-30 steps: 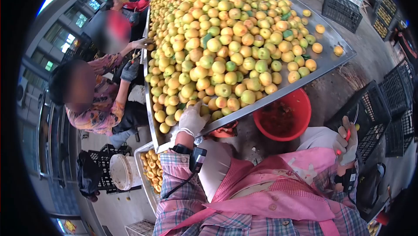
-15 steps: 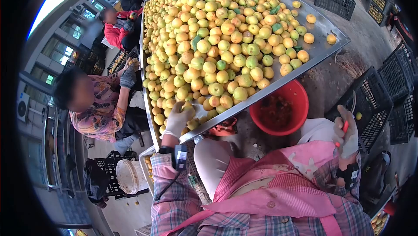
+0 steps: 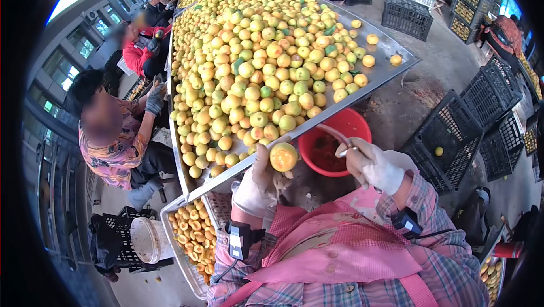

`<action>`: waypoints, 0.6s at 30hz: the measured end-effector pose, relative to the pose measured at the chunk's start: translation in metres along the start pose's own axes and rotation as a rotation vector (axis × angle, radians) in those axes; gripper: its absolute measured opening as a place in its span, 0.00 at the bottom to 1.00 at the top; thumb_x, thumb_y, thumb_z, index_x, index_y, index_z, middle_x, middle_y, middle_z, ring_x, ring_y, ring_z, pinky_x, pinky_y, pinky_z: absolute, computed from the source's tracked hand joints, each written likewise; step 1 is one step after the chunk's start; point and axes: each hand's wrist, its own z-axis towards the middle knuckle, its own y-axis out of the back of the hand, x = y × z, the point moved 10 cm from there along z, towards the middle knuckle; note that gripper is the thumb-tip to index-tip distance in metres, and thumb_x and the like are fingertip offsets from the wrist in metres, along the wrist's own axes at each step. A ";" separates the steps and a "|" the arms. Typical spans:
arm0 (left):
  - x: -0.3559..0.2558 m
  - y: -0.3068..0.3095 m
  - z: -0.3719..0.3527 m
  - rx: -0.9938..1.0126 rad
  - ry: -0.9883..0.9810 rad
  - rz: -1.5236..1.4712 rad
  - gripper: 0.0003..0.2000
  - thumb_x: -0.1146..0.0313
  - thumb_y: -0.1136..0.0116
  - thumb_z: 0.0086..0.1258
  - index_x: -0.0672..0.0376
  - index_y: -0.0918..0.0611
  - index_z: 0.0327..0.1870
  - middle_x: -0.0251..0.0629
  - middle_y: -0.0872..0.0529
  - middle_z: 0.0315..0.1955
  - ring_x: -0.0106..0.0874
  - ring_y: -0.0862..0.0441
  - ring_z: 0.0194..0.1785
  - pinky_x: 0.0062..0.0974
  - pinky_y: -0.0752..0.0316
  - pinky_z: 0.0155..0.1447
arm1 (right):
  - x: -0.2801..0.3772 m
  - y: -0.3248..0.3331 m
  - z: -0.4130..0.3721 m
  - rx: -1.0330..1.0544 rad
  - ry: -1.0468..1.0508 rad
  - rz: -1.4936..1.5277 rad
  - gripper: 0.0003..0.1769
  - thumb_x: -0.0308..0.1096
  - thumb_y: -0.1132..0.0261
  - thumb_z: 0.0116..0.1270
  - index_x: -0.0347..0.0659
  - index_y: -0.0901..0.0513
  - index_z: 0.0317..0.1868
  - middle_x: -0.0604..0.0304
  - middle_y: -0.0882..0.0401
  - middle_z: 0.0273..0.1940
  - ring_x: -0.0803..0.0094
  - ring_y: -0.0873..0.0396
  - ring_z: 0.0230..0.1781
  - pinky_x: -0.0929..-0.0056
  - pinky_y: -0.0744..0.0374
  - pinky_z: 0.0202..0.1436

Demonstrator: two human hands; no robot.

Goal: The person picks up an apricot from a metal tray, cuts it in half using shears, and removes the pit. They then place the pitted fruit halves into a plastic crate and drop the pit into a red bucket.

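Note:
My left hand (image 3: 256,185), in a white glove, holds an apricot (image 3: 283,157) upright in its fingers just off the near edge of the metal table (image 3: 249,164). To its right, my right hand (image 3: 368,162), also gloved, is closed on a small red-handled tool (image 3: 347,150), mostly hidden by the fingers; its kind cannot be made out. Beneath and beyond that hand stands a red bucket (image 3: 362,127) with dark reddish scraps inside. A large heap of yellow-orange apricots (image 3: 249,89) covers much of the table.
A white crate (image 3: 170,225) of halved apricots stands at lower left, near a white bucket (image 3: 148,240). Black crates (image 3: 447,137) stand at right. Co-workers sit along the table's left side, the nearest in a patterned shirt (image 3: 116,148).
My left hand has come away from the heap with an apricot. My right hand has moved left, from the far right to beside it above the red bucket. The view has shifted.

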 end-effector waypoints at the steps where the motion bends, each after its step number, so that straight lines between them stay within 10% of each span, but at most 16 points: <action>1: 0.004 -0.007 0.001 0.007 0.003 -0.003 0.35 0.37 0.57 0.74 0.60 0.29 0.66 0.36 0.15 0.32 0.19 0.24 0.25 0.14 0.31 0.28 | 0.006 -0.002 -0.003 0.006 -0.012 -0.079 0.12 0.39 0.47 0.79 0.39 0.24 0.46 0.66 0.30 0.24 0.80 0.31 0.20 0.78 0.33 0.23; 9: 0.025 -0.053 0.011 0.025 0.162 0.000 0.33 0.38 0.62 0.76 0.60 0.30 0.65 0.32 0.20 0.26 0.17 0.32 0.21 0.12 0.40 0.24 | 0.035 -0.002 -0.010 0.049 0.333 -0.588 0.13 0.39 0.43 0.75 0.35 0.25 0.43 0.47 0.25 0.32 0.47 0.23 0.33 0.61 0.25 0.36; 18: 0.042 -0.051 0.024 0.064 0.213 0.094 0.33 0.37 0.63 0.76 0.57 0.30 0.66 0.26 0.26 0.23 0.15 0.37 0.20 0.12 0.46 0.24 | 0.023 0.015 -0.008 0.046 0.334 -0.802 0.15 0.45 0.46 0.75 0.39 0.28 0.41 0.47 0.24 0.31 0.45 0.22 0.32 0.54 0.26 0.32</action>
